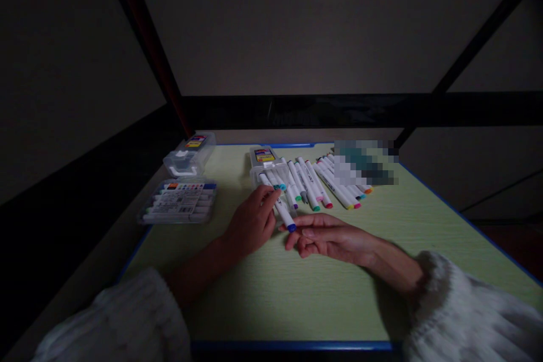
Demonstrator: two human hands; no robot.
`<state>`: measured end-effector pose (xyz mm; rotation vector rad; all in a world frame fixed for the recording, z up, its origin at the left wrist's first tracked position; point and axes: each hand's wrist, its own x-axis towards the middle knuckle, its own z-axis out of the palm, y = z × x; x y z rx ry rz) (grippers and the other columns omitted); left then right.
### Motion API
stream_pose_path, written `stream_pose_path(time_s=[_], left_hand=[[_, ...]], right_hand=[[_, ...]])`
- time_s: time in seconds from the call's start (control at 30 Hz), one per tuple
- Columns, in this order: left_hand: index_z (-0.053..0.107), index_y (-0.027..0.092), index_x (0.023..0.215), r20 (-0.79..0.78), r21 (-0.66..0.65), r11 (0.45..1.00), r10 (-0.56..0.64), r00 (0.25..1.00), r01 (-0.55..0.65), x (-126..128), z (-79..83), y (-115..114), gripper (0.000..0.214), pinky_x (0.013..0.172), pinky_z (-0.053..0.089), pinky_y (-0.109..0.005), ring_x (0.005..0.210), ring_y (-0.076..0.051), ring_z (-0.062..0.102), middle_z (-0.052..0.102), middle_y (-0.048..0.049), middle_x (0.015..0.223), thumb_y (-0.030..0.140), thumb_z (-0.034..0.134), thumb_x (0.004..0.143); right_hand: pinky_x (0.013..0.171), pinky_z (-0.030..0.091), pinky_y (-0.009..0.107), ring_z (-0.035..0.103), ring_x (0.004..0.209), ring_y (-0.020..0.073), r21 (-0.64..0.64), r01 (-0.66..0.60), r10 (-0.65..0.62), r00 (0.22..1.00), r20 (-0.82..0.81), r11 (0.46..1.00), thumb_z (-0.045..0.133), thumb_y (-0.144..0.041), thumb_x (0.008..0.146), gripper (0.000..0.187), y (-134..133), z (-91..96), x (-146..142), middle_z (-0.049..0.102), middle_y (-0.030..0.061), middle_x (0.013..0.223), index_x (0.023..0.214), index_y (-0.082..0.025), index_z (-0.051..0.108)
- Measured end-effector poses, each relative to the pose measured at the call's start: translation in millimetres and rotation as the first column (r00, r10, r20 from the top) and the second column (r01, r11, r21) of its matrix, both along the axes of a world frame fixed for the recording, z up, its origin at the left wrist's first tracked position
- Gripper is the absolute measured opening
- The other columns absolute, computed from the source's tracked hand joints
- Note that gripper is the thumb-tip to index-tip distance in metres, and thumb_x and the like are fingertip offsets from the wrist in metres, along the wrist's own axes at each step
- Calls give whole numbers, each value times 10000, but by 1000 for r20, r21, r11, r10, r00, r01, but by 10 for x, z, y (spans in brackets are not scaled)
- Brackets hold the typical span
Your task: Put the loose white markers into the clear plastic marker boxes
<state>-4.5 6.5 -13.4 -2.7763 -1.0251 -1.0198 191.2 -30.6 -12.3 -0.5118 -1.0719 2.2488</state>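
My left hand (251,222) is closed on a white marker (284,212) with a dark blue end, which slants down toward me. My right hand (335,237) lies palm up with its fingers apart, their tips close to the blue end; whether they touch it I cannot tell. Just behind my left hand stands a clear plastic case (263,157) with a yellow-and-blue label, and markers with teal ends rest at its front. Several loose white markers (311,184) with green, pink, red and purple ends are spread right of the case.
On the left, a clear case with a handle (189,155) stands behind a flat clear case of markers (180,202). More markers (339,184) lie farther right, beside a pixelated patch. The light green table (297,305) has a blue edge.
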Motion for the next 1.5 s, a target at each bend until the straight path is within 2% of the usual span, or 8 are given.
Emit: stream_pose_path(time_s=[0.43, 0.63, 0.93, 1.2, 1.5], left_hand=[[450, 120, 1170, -12, 27, 1000, 9, 1000, -8, -3, 16, -13, 416, 883, 475, -347, 1048, -217, 502, 500, -123, 1122, 45, 394, 765], [479, 163, 1167, -25, 19, 999, 30, 999, -29, -7, -7, -6, 439, 889, 472, -359, 1060, -220, 502, 490, -111, 1156, 46, 409, 749], [460, 137, 1168, -29, 58, 998, 23, 999, -21, -9, 4, -9, 425, 890, 473, -345, 1056, -216, 515, 486, -124, 1184, 43, 405, 757], [454, 120, 1158, 28, 104, 993, -65, 997, 62, -11, -12, -19, 405, 873, 484, -299, 1042, -190, 538, 519, -126, 1151, 27, 394, 768], [499, 114, 1073, 23, 276, 946, -186, 982, 173, -5, 40, -38, 260, 775, 525, -260, 929, -157, 594, 598, -107, 999, 83, 382, 843]], right_hand=[[697, 500, 156, 627, 716, 46, 8, 8, -8, 998, 60, 1000, 604, -192, 797, 284, 6, 18, 0, 671, 74, 947, 1071, -119, 591], [698, 500, 153, 626, 715, 42, 17, -1, 0, 999, 47, 1000, 590, -186, 808, 286, 10, 9, 4, 669, 71, 949, 1087, -125, 584], [690, 501, 150, 629, 717, 46, 1, 1, -1, 999, 43, 1000, 602, -192, 801, 291, 5, 21, -4, 673, 70, 940, 1082, -124, 583], [688, 501, 150, 632, 714, 47, 4, -1, 1, 1000, 20, 1000, 607, -193, 798, 283, -4, 27, -12, 677, 72, 931, 1071, -122, 590], [704, 505, 157, 633, 719, 49, 16, -16, 15, 1000, 4, 1000, 601, -180, 800, 263, 8, -3, -15, 677, 71, 934, 1057, -124, 592]])
